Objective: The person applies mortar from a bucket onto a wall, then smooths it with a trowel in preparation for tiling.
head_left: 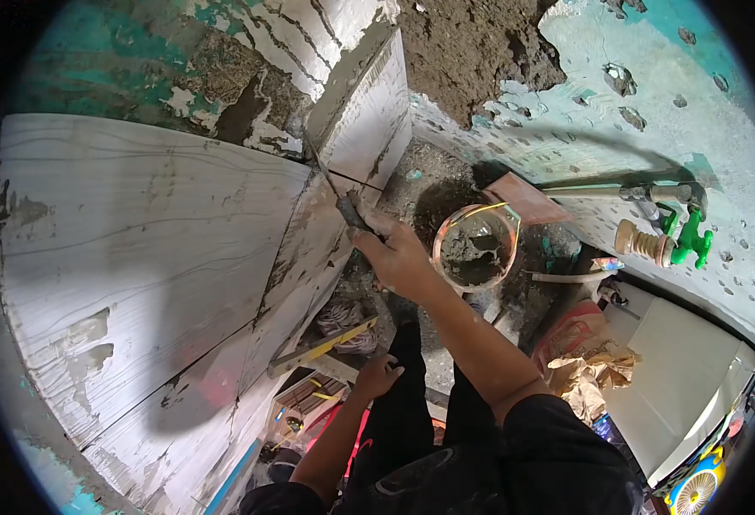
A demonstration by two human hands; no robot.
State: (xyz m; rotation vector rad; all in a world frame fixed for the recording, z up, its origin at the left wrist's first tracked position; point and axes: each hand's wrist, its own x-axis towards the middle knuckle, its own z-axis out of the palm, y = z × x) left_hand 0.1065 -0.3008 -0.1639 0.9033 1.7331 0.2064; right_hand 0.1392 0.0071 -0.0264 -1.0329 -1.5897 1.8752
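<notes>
My right hand (396, 251) is closed around the dark handle of a trowel (349, 210). The thin blade points up and left, its tip by the joint where the large white tiled surface (146, 215) meets a narrower upright tile piece (369, 120). Grey mortar is smeared along that corner. Down beside my leg hangs my left hand (379, 375), with loosely bent fingers, slightly apart, and nothing visible in them. Below and right of my right hand stands a round bucket (437, 249) with wet grey mortar (472, 251) inside.
Green taps (691, 240) on a pipe jut from the pitted right wall (652, 146). A reddish-brown tile (528, 199) leans near the bucket. Crumpled brown paper (596, 378), a white appliance-like box (682, 378) and a yellow-blue fan (697, 493) stand lower right. A yellow level (326, 345) lies near my left hand.
</notes>
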